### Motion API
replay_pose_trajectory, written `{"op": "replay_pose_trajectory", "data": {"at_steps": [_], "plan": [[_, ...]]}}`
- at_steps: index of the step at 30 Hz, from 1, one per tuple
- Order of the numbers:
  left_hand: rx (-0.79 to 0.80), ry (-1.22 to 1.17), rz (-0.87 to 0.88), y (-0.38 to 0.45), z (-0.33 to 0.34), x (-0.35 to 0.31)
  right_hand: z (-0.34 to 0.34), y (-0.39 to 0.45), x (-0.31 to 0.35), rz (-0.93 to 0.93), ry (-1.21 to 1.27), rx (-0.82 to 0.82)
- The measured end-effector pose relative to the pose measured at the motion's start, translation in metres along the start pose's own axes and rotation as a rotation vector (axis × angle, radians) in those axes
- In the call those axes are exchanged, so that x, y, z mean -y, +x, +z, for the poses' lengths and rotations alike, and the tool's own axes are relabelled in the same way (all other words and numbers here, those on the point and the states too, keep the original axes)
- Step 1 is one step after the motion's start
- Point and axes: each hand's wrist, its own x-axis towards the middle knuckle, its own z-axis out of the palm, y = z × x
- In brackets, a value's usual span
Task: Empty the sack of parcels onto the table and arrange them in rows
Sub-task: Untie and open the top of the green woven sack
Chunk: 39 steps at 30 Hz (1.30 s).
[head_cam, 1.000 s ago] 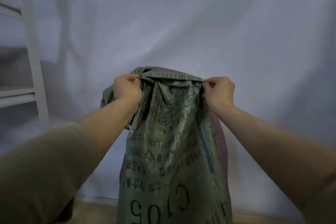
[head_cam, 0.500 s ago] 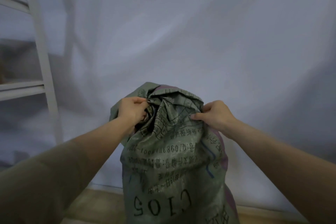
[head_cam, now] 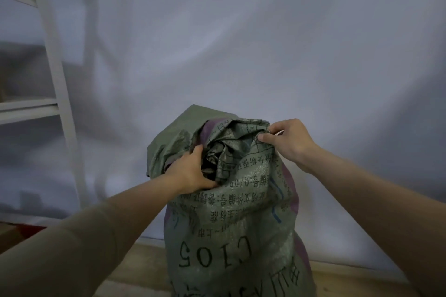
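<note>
A pale sheet [head_cam: 241, 43] hangs across everything behind, with a white shelf frame [head_cam: 58, 75] showing at the left edge. Right in front of me the green woven sack [head_cam: 231, 224] stands upright on the wooden surface [head_cam: 144, 263], "C105" printed upside down on it. My left hand [head_cam: 190, 173] is curled into the crumpled mouth, gripping the folds. My right hand [head_cam: 289, 142] pinches the top rim between thumb and fingers.
</note>
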Motion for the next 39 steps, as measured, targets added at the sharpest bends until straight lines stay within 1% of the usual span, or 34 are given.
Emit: {"op": "replay_pose_trajectory", "data": {"at_steps": [4,6,8,10,12,13,14,16,18,21,23,24,26,29,31,32,33,36,37,39], "plan": [[-0.073,0.141,-0.055,0.004,0.004,-0.003,-0.001,-0.003,0.0,0.006,-0.016,0.015],[-0.124,0.195,-0.041,0.004,0.003,-0.004,0.0,-0.003,-0.001,0.022,-0.037,0.022],[-0.193,0.188,0.001,0.006,0.004,-0.001,0.002,-0.003,-0.004,0.036,-0.058,0.027],[-0.223,0.082,0.031,0.01,0.001,0.005,0.005,0.0,-0.009,0.039,-0.085,-0.006],[-0.214,-0.112,0.005,0.013,-0.006,0.01,0.004,0.004,-0.014,0.045,-0.102,-0.066],[-0.218,-0.203,-0.023,0.014,-0.011,0.011,0.002,0.006,-0.015,0.047,-0.087,-0.069],[-0.225,-0.281,-0.054,0.015,-0.015,0.012,0.0,0.008,-0.016,0.047,-0.053,-0.041],[-0.222,-0.39,-0.106,0.016,-0.023,0.016,-0.002,0.013,-0.015,0.055,-0.008,0.079],[-0.209,-0.453,-0.144,0.017,-0.027,0.021,-0.003,0.016,-0.012,0.079,-0.047,0.185],[-0.192,-0.51,-0.161,0.018,-0.03,0.03,0.004,0.019,-0.012,0.153,-0.137,0.233],[-0.187,-0.552,-0.165,0.019,-0.03,0.031,0.012,0.02,-0.014,0.2,-0.158,0.198],[-0.19,-0.59,-0.18,0.022,-0.033,0.03,0.016,0.022,-0.011,0.219,-0.141,0.155],[-0.227,-0.684,-0.215,0.033,-0.044,0.024,0.021,0.033,0.003,0.213,-0.048,-0.001],[-0.337,-0.861,-0.187,0.054,-0.073,0.003,0.018,0.058,0.037,0.098,0.082,-0.289],[-0.437,-0.962,-0.133,0.063,-0.083,-0.009,0.017,0.069,0.047,0.0,0.089,-0.427],[-0.463,-0.974,-0.113,0.064,-0.083,-0.011,0.018,0.069,0.046,-0.015,0.089,-0.449],[-0.454,-0.956,-0.104,0.062,-0.079,-0.01,0.02,0.065,0.041,0.002,0.092,-0.432],[-0.317,-0.844,-0.202,0.057,-0.052,0.007,0.024,0.048,0.02,0.189,0.071,-0.243],[-0.291,-0.839,-0.236,0.056,-0.047,0.01,0.023,0.046,0.018,0.228,0.062,-0.196],[-0.328,-0.884,-0.252,0.059,-0.052,0.005,0.02,0.054,0.024,0.196,0.087,-0.214]]}}
